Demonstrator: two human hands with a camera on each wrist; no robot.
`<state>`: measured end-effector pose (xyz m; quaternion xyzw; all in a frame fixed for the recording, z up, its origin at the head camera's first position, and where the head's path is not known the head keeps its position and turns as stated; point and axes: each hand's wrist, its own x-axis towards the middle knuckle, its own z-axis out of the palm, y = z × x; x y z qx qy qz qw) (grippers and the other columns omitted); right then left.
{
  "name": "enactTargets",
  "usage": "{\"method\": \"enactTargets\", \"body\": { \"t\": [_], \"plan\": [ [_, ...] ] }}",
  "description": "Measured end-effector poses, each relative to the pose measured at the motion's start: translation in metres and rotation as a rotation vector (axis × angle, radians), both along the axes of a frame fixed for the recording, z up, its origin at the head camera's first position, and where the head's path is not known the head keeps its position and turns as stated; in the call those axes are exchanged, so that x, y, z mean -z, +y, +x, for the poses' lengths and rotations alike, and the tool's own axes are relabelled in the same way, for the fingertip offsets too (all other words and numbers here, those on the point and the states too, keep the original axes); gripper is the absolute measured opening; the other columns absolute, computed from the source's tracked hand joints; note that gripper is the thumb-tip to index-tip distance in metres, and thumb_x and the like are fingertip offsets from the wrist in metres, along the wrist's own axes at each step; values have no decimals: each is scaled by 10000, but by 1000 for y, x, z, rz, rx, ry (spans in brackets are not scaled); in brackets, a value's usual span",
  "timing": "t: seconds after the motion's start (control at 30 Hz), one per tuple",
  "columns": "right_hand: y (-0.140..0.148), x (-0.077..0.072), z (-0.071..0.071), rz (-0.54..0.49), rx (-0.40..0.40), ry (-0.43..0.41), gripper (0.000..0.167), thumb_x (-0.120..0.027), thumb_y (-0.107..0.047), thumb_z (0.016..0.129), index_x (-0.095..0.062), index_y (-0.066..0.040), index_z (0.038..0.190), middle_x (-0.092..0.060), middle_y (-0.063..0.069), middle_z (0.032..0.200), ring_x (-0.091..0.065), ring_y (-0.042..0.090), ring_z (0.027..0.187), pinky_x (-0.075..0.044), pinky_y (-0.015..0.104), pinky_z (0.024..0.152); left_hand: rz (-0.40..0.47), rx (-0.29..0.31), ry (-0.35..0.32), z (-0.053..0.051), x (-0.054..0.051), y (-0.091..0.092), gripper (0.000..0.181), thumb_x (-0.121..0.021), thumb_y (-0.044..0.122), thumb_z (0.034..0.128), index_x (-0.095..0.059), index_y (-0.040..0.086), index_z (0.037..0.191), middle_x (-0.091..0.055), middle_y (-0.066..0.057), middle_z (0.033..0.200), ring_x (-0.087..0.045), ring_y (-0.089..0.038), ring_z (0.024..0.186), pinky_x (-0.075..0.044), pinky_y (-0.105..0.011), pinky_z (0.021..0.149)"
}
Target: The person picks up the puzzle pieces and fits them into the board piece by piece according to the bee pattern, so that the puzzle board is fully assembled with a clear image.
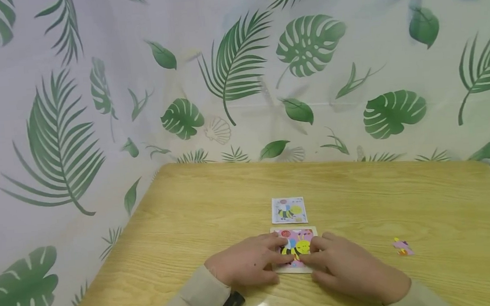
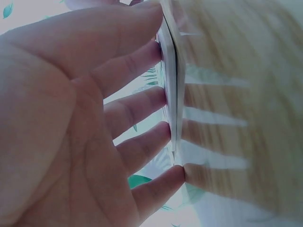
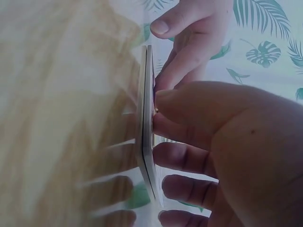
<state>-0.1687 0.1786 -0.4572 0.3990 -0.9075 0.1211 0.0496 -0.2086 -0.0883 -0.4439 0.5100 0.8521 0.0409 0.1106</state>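
A jigsaw puzzle board (image 1: pixel 295 269) with a yellow-and-black bee on pink lies flat on the table. My left hand (image 1: pixel 250 261) rests on its left part, fingers extended over the picture. From the right, my right hand (image 1: pixel 351 266) touches the bee area with its fingertips, index finger close to the left one. In the left wrist view, spread fingers meet the board's edge (image 2: pixel 173 90). The right wrist view has the thumb and fingertips at the board's face (image 3: pixel 146 118). Whether a piece lies under the fingertips is hidden.
A paler bee picture card (image 1: pixel 289 210) lies just behind the board. To the right of my right hand sits a small pink and yellow puzzle piece (image 1: pixel 403 247), perhaps more than one. Leaf-printed curtain (image 1: pixel 239 68) borders the wooden table (image 1: pixel 197 208) at the back and left.
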Motion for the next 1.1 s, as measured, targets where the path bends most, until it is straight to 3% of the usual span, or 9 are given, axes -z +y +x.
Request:
{"method": "enactTargets", "body": {
  "t": [0.2, 0.5, 0.83, 1.1],
  "plan": [
    [1, -2, 0, -7, 8, -48, 308, -704, -272, 923, -764, -219, 1220, -513, -158, 940, -425, 57, 830, -423, 243, 672, 10, -12, -26, -1, 0, 0, 544, -618, 334, 1010, -475, 250, 1528, -371, -14, 1599, -260, -143, 1492, -246, -323, 1193],
    [25, -1, -7, -83, 126, -77, 239, -739, -269, 914, -762, -258, 1151, -557, -179, 977, -473, 10, 842, -495, 292, 724, 23, -66, -66, -3, 2, 0, 553, -652, 352, 989, -491, 316, 1516, -338, 31, 1617, -252, -132, 1495, -262, -332, 1188],
    [90, -6, -3, -95, 318, -89, 291, -771, -242, 898, -737, -231, 1187, -577, -191, 992, -562, 18, 883, -522, 277, 697, 16, -29, 5, -5, 1, 2, 503, -652, 289, 998, -535, 298, 1486, -383, 20, 1590, -290, -127, 1477, -266, -305, 1181],
    [145, 3, -3, -104, 419, -219, 370, -728, -343, 941, -691, -178, 1270, -588, -145, 1033, -605, 51, 901, -544, 291, 704, 23, -25, 12, -4, 1, 2, 468, -652, 259, 1001, -569, 289, 1461, -402, 16, 1575, -308, -127, 1465, -268, -304, 1180]
  ]
}}
